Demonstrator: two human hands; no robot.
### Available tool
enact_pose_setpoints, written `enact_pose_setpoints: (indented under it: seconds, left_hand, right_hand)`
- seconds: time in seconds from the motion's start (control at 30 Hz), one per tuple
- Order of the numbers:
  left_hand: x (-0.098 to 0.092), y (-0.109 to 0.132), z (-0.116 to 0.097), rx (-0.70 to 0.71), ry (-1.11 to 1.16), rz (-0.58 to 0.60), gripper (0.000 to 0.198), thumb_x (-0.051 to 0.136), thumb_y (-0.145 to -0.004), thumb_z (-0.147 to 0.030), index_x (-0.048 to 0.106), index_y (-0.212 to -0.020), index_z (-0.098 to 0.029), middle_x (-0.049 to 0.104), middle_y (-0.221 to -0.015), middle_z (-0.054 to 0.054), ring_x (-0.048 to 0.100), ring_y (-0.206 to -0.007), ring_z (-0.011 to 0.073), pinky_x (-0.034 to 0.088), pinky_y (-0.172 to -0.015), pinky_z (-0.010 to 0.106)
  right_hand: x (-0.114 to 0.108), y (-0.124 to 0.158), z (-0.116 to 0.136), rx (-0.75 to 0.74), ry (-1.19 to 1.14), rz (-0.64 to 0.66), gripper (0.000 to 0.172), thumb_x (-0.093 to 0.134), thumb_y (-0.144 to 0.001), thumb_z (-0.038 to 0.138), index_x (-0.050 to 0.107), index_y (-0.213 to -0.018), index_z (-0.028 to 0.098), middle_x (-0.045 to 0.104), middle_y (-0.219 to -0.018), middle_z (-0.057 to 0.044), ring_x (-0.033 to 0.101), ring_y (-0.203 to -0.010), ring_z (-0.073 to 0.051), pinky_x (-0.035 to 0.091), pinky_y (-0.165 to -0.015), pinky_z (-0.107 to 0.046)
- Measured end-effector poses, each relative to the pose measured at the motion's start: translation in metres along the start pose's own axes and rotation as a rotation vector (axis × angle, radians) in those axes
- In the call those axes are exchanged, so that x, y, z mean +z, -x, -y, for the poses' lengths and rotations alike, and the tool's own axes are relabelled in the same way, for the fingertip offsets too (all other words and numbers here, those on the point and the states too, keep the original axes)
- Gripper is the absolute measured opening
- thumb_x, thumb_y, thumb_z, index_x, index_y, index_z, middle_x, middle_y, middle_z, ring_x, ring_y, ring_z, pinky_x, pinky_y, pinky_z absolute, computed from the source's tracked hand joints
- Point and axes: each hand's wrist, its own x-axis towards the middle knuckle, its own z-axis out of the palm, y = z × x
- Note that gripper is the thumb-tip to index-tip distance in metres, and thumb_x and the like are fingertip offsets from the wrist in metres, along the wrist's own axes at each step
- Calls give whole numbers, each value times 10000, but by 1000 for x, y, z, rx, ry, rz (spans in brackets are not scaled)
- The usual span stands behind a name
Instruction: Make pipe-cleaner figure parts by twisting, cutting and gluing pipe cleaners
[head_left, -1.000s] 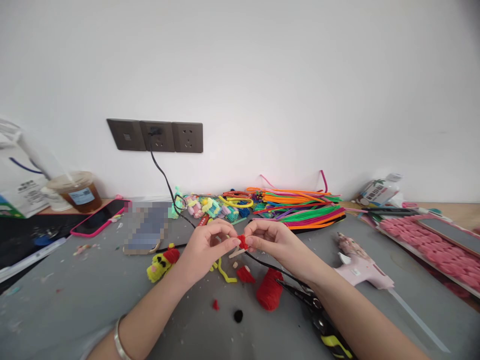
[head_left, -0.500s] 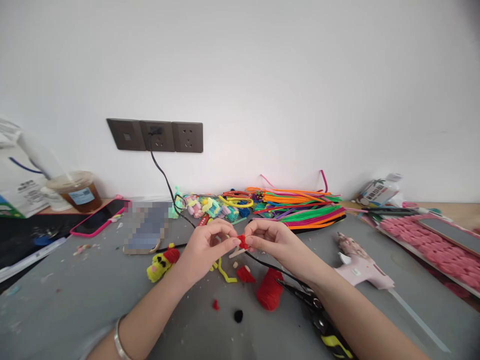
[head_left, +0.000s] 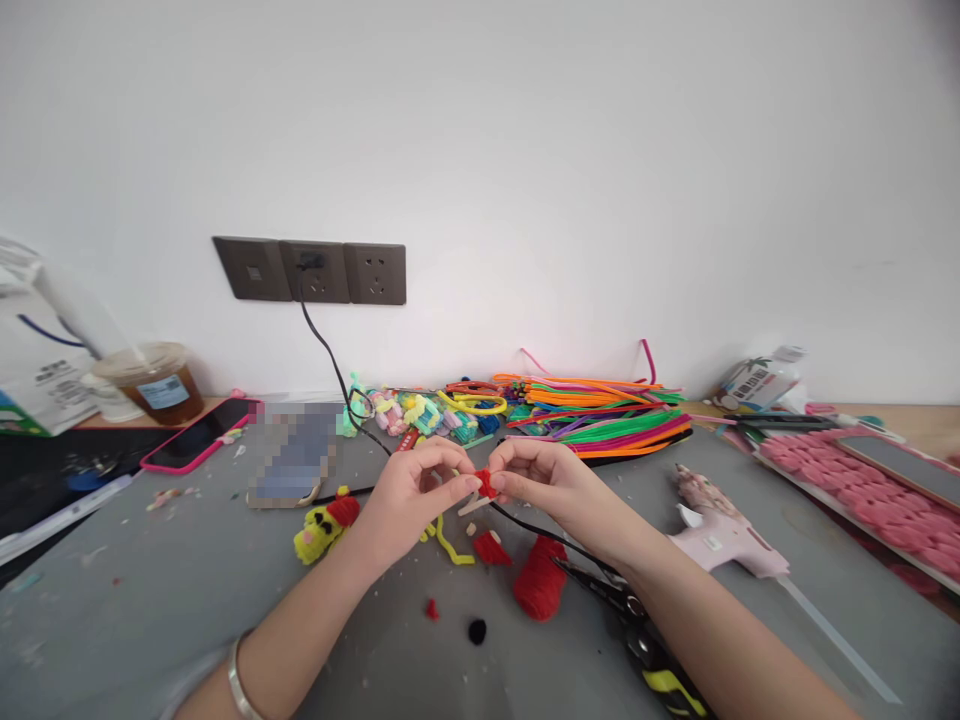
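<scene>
Between the fingertips of both hands is a small red fuzzy piece [head_left: 487, 484], with a pale strip [head_left: 474, 504] just below it. My left hand [head_left: 427, 490] pinches it from the left, and my right hand [head_left: 544, 480] from the right. Fingers partly hide its shape. Beside my left forearm lies a yellow fuzzy figure [head_left: 315, 537] with a red top. Under the hands are a yellow fuzzy strip [head_left: 453, 546], a red scrap [head_left: 491, 547] and a red fuzzy roll [head_left: 540, 582]. A black pompom [head_left: 477, 631] and a tiny red bit [head_left: 432, 608] lie nearer me.
Black pliers [head_left: 607, 592] and a pink glue gun [head_left: 731, 540] with a glue stick lie on the right. Pipe cleaners [head_left: 607, 420] are heaped along the wall. A phone [head_left: 201, 436] and a drink cup [head_left: 161, 385] are at left. A black cord [head_left: 324, 345] runs from the socket.
</scene>
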Motion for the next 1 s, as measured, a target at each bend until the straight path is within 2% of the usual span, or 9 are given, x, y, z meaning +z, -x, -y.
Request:
enact_pose_setpoints:
  seconds: [0.33, 0.83, 1.0]
  left_hand:
    - [2, -2, 1, -23, 19, -54, 203, 703, -785, -357, 662, -727, -167, 622, -854, 48, 548, -805, 169, 421, -693, 263]
    - [1, -1, 1, -25, -2, -44, 171, 678, -804, -340, 656, -781, -171, 596, -886, 45, 550, -802, 166, 442, -682, 265]
    - [0, 0, -2, -27, 13, -8, 176, 670, -817, -336, 634, -751, -176, 580, -864, 36, 536, -813, 165, 431, -689, 264]
  right_hand:
    - [2, 0, 1, 18, -13, -28, 303, 767, -757, 447, 636, -778, 174, 597, -713, 6, 528, -674, -126, 441, -671, -257]
    - [2, 0, 2, 17, -5, -25, 293, 761, -763, 437, 633, -780, 175, 601, -712, 4, 538, -682, -128, 452, -677, -259]
    - [2, 0, 1, 21, -13, -21, 289, 761, -764, 436, 636, -781, 176, 600, -715, 7, 540, -683, -130, 455, -679, -262]
